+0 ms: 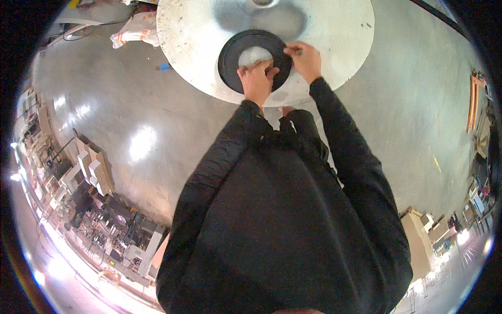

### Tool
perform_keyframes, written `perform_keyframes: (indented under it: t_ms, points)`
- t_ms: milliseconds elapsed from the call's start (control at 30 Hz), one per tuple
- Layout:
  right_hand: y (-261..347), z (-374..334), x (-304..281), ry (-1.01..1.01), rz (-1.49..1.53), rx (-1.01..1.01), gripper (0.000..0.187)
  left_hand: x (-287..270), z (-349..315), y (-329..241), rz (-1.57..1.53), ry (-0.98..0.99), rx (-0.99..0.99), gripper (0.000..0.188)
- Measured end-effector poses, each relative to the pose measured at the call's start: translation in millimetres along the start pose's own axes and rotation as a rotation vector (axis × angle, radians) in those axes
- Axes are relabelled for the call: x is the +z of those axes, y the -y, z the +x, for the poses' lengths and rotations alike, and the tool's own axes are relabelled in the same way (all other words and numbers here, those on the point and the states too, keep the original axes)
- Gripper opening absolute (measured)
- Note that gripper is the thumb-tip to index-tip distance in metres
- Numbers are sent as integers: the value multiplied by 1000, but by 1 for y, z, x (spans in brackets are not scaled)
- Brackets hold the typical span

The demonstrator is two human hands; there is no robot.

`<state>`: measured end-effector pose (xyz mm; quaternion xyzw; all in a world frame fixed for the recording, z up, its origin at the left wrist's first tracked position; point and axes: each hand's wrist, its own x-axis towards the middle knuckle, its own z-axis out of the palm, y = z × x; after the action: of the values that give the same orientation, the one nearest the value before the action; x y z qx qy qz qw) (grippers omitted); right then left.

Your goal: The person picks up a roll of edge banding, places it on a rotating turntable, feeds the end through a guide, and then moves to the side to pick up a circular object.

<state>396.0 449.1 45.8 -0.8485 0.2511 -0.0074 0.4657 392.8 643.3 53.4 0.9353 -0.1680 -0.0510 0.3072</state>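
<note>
A flat black ring [230, 68] lies on a large pale round tabletop [188, 57], and the pale surface shows through its round hole. Over the near part of the ring is my left hand [256, 82]. Its fingers are bent at the inner edge, and the thumb closes in from the right. At the ring's right outer edge, my right hand [305, 59] pinches with thumb and forefinger. The exact contact under the fingertips of both hands is too small to make out.
A round metal piece [262, 2] sits at the tabletop's far middle. Left of the tabletop are a white sack [138, 30] and a small blue object [165, 67] on the grey floor [130, 110]. Cartons [94, 165] and machinery stand at the left; a large box [418, 238] is at the lower right.
</note>
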Motion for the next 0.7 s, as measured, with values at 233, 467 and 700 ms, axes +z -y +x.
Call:
perform_keyframes:
  t_ms: [233,467,700]
  points:
    - [-10,87,3,143,-252,-312,25,-65,14,26,300,433,503,24]
    - [-20,38,1,75,-225,-206,24,-15,14,-23,-57,-24,-177,43]
    - [-21,-65,2,-129,63,189,22,36,10,-23,-75,-183,-37,38]
